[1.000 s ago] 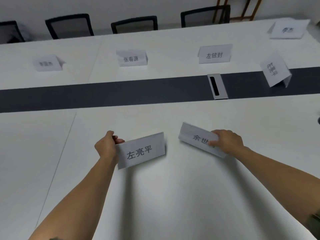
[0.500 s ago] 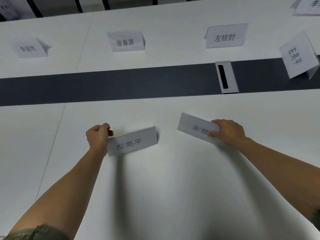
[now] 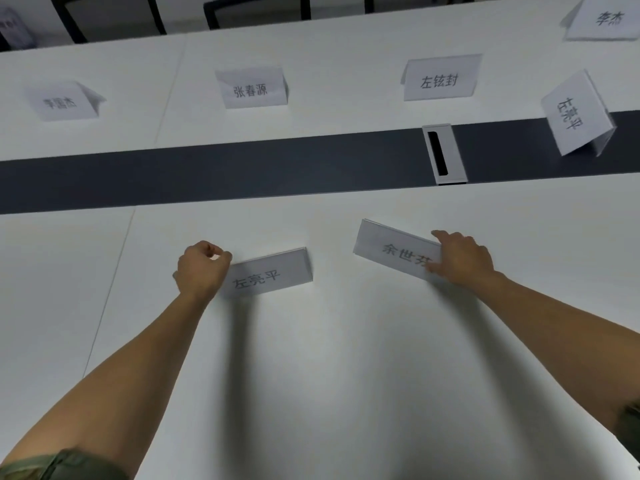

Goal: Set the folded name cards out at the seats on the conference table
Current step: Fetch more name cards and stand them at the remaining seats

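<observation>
Gripping card each: left hand (image 3: 201, 268), right hand (image 3: 462, 259).

Six of the folded name cards are showing readable print. The near-left card (image 3: 268, 273), pinched at its end by the left hand (image 3: 201, 270), is reading 左亮平. The near-right card (image 3: 394, 249) under the right hand (image 3: 462, 259) is showing 余世 plus a third character that's partly covered. Across the dark strip, one card (image 3: 251, 87) is reading 张春源, the next (image 3: 440, 79) 左铉封, a turned card (image 3: 576, 114) 左亮平 again, and the far corner card (image 3: 609, 18) 李杰. The far-left card (image 3: 62, 101) is too blurry to read.
</observation>
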